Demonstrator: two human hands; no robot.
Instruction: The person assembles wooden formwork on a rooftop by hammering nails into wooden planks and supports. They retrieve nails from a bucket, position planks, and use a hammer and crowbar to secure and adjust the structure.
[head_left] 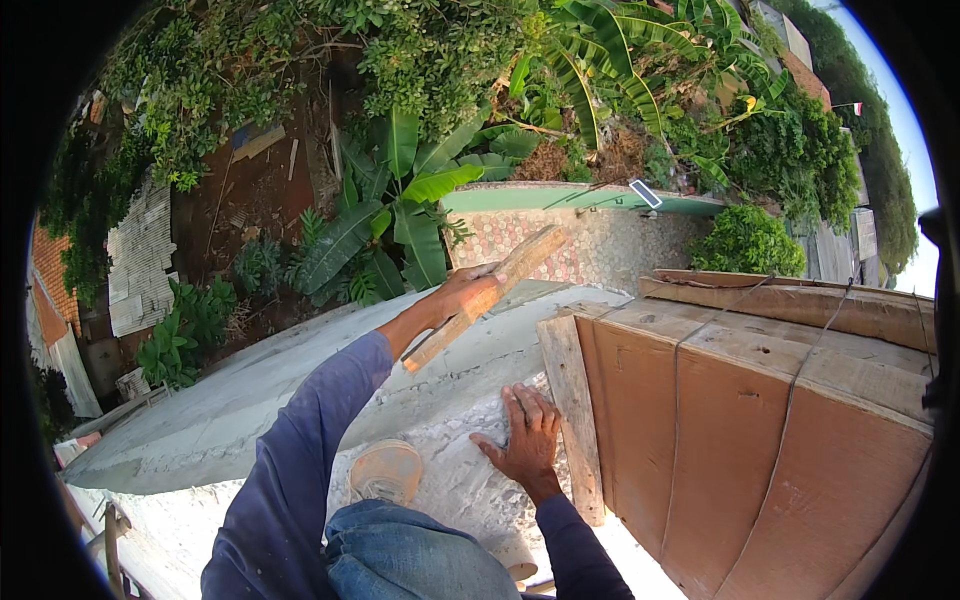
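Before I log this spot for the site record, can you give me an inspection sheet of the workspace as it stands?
Surface: rough grey concrete ledge, pale and crumbly near the shoe.
Job's things: flat wooden stick, raised and tilted; brown board formwork edged by a wooden plank.
Clutter: nothing seen on the ledge besides a worn shoe.
Grippers: left hand closed around the stick; right hand flat on the concrete beside the plank, fingers spread.
Cables: thin wires running over the formwork.
Surroundings: banana plants, a pebbled wall with a green top, tiled roofs below on the left.
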